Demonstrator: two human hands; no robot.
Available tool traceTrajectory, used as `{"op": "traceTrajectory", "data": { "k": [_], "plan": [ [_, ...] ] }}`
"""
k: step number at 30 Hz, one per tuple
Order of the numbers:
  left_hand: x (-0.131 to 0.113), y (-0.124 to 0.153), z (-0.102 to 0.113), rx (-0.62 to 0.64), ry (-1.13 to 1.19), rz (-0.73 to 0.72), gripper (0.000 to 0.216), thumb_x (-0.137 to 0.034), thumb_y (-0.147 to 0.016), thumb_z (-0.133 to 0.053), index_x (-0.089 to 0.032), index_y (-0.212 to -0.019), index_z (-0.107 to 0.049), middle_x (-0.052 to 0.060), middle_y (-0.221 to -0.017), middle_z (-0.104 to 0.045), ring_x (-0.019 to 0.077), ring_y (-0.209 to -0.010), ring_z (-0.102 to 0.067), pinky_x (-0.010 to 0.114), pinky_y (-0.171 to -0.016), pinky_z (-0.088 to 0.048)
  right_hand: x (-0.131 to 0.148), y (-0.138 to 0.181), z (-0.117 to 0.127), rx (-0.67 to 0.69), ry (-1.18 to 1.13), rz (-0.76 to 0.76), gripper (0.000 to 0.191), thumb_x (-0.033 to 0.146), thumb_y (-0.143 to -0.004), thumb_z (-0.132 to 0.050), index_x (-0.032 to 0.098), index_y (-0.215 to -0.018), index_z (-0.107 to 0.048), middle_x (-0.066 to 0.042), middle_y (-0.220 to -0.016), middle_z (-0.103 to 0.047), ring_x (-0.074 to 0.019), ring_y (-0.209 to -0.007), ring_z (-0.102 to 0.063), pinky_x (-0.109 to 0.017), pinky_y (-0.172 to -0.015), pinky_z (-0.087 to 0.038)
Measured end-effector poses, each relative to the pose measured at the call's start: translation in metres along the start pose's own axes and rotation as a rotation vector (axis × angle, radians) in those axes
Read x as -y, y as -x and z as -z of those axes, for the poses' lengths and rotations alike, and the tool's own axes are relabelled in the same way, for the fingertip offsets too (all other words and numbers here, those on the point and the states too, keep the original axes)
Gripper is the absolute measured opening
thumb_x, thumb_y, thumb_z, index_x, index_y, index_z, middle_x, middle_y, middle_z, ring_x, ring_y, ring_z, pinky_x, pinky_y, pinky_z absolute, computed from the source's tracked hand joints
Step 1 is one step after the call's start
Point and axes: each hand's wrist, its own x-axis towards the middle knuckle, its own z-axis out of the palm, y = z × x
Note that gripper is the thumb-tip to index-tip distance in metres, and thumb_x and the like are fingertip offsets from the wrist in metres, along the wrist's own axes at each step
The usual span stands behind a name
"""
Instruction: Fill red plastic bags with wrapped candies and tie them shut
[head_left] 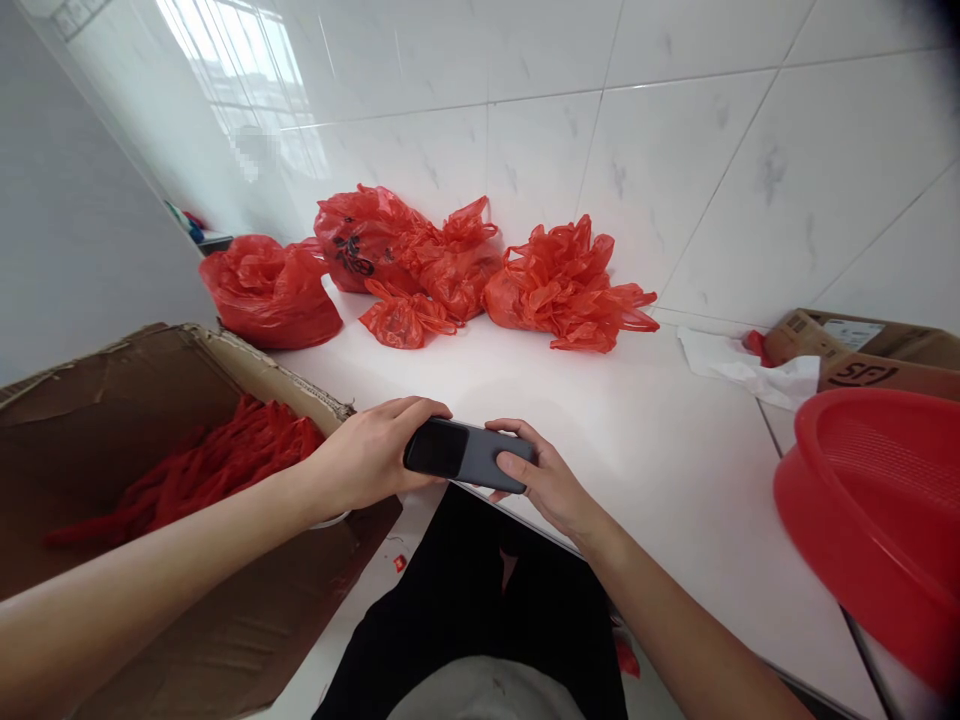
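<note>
A slim dark grey handheld device [480,460], phone-like with a glossy black panel at its left end, is held level above the front edge of the white table [637,440]. My left hand [382,445] is closed round its black end, fingers over the top edge. My right hand [544,475] grips the grey end, the thumb pressed on its upper face and the fingers curled round the far side. Its underside is hidden. Beside my left forearm stands an open cardboard box [262,375] containing a heap of red strips [217,460].
Along the tiled wall sit several red plastic bags, including a large one [270,290] and a knotted one [559,285]. At right are a red plastic basket [832,480], white paper [742,365] and a small carton [817,340]. Red scraps [400,563] lie on the floor.
</note>
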Motion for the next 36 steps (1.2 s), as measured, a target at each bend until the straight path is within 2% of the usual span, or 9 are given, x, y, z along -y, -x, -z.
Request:
{"op": "traceTrajectory", "data": {
  "k": [5, 13, 27, 32, 36],
  "plan": [
    [-0.003, -0.001, 0.001, 0.009, -0.008, 0.002, 0.041, -0.031, -0.078, -0.066, -0.021, -0.115, -0.052, 0.005, -0.11, -0.065, 0.0232, -0.095, -0.065, 0.032, -0.08, -0.051, 0.0, 0.002, 0.001, -0.006, 0.002, 0.007, 0.042, 0.039, -0.077, -0.073, 0.029, -0.116, -0.059, -0.004, -0.108, -0.054, -0.0176, -0.089, -0.061, -0.03, -0.062, -0.06],
    [-0.004, -0.002, 0.002, 0.02, -0.008, -0.024, 0.042, -0.029, -0.077, -0.065, -0.022, -0.116, -0.05, 0.006, -0.121, -0.057, 0.0209, -0.094, -0.064, 0.032, -0.077, -0.051, -0.002, 0.005, 0.001, 0.0, -0.024, 0.012, 0.042, 0.037, -0.079, -0.072, 0.027, -0.117, -0.058, -0.003, -0.105, -0.054, -0.0157, -0.086, -0.061, -0.028, -0.06, -0.06],
    [-0.006, -0.001, 0.003, 0.038, -0.006, 0.003, 0.041, -0.03, -0.077, -0.063, -0.022, -0.116, -0.051, 0.006, -0.122, -0.057, 0.0214, -0.096, -0.064, 0.032, -0.077, -0.051, 0.0, 0.007, 0.0, -0.002, -0.022, 0.008, 0.043, 0.037, -0.079, -0.072, 0.025, -0.118, -0.057, -0.003, -0.106, -0.053, -0.0151, -0.087, -0.061, -0.027, -0.061, -0.06],
    [-0.013, 0.01, -0.003, 0.132, -0.023, 0.06, 0.054, -0.03, -0.077, -0.063, -0.022, -0.128, -0.049, 0.009, -0.129, -0.057, 0.0267, -0.105, -0.062, 0.036, -0.083, -0.05, 0.007, 0.01, -0.009, 0.02, 0.095, -0.073, 0.044, 0.043, -0.082, -0.068, 0.024, -0.119, -0.053, -0.003, -0.099, -0.058, -0.0154, -0.075, -0.068, -0.024, -0.054, -0.057],
    [-0.019, 0.04, -0.018, 0.28, 0.127, 0.163, 0.061, -0.028, -0.074, -0.063, -0.024, -0.133, -0.049, 0.008, -0.125, -0.061, 0.0282, -0.11, -0.06, 0.038, -0.092, -0.046, -0.008, 0.01, -0.032, 0.099, 0.174, -0.223, 0.048, 0.047, -0.079, -0.069, 0.023, -0.116, -0.051, -0.001, -0.087, -0.06, -0.0131, -0.062, -0.067, -0.02, -0.047, -0.053]
  ]
}}
